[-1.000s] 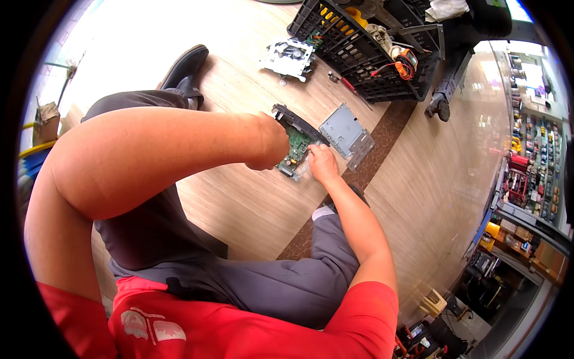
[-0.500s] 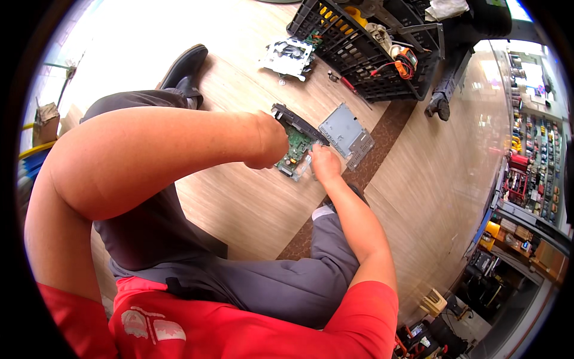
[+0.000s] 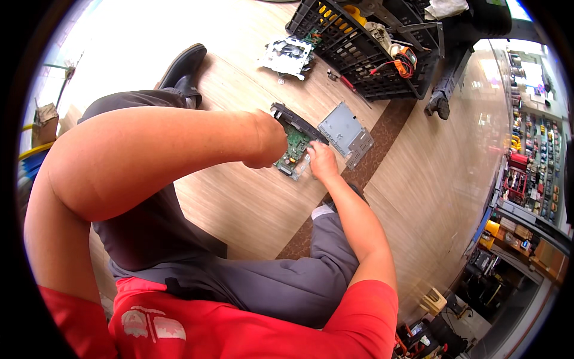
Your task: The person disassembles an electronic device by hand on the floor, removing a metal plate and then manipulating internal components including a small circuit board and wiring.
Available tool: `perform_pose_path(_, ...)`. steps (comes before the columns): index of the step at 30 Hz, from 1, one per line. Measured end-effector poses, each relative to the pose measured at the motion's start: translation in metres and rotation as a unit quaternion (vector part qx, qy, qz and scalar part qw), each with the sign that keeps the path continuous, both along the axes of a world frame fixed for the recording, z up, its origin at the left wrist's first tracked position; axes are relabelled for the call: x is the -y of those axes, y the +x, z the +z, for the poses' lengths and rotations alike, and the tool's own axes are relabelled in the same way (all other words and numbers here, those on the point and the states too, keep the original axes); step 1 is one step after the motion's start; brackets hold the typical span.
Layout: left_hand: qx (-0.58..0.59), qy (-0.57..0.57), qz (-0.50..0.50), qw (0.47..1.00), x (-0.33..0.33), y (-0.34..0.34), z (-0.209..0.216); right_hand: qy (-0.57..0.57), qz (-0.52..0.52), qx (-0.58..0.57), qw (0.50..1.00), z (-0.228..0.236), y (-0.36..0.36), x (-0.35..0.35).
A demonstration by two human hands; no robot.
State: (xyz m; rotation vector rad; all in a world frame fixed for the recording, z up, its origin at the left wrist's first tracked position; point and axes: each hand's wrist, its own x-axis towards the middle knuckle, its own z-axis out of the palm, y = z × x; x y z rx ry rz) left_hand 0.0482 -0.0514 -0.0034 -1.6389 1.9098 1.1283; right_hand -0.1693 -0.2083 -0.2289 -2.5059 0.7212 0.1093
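Observation:
An opened electronic unit (image 3: 294, 154) is on the floor in front of me, with a green circuit board in a metal frame. A long black front panel (image 3: 301, 122) runs along its far side. My left hand (image 3: 269, 140) is curled closed over the unit's left edge; its fingertips are hidden behind the back of the hand. At the right edge, close to the panel's end, my right hand (image 3: 323, 160) pinches the unit with bent fingers. Just right of the panel lies a grey metal cover plate (image 3: 341, 128), touched by neither hand.
Beyond the unit lies a silver disc-drive mechanism (image 3: 287, 58). A black plastic crate (image 3: 365, 54) holds tools and cables. Beside it is a red-handled screwdriver (image 3: 348, 84). My black shoe (image 3: 182, 64) rests at the far left. Stocked shelves (image 3: 535, 161) line the right side.
My right hand has shifted very slightly up along the unit's right edge. The unit and my left hand have barely moved.

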Motion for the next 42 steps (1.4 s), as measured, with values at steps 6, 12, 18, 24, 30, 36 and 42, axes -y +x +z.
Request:
perform_pose_path(6,0.003,-0.004,-0.002,1.000,-0.001,0.000,-0.001,-0.082,0.014,-0.105,0.991,0.015,0.007,0.003)
perform_pose_path(12,0.000,-0.006,-0.004,1.000,-0.001,0.000,-0.002,-0.102,0.084,-0.073,0.989,0.005,0.002,-0.001)
perform_pose_path(18,0.003,-0.001,-0.002,1.000,-0.001,0.000,-0.003,-0.037,0.047,-0.018,0.998,-0.001,-0.001,-0.004)
perform_pose_path(24,0.003,-0.004,-0.001,1.000,-0.001,0.000,-0.002,-0.027,0.019,0.009,0.999,-0.002,-0.002,0.005)
perform_pose_path(30,0.006,0.008,-0.003,1.000,-0.002,0.001,-0.004,-0.068,-0.016,-0.091,0.993,0.020,0.011,-0.005)
perform_pose_path(36,0.013,0.001,-0.009,1.000,0.002,-0.001,-0.002,-0.117,0.084,-0.065,0.987,0.001,-0.005,0.006)
perform_pose_path(42,0.012,0.004,-0.009,1.000,0.000,-0.001,-0.003,-0.032,0.051,-0.008,0.998,-0.005,-0.001,0.002)
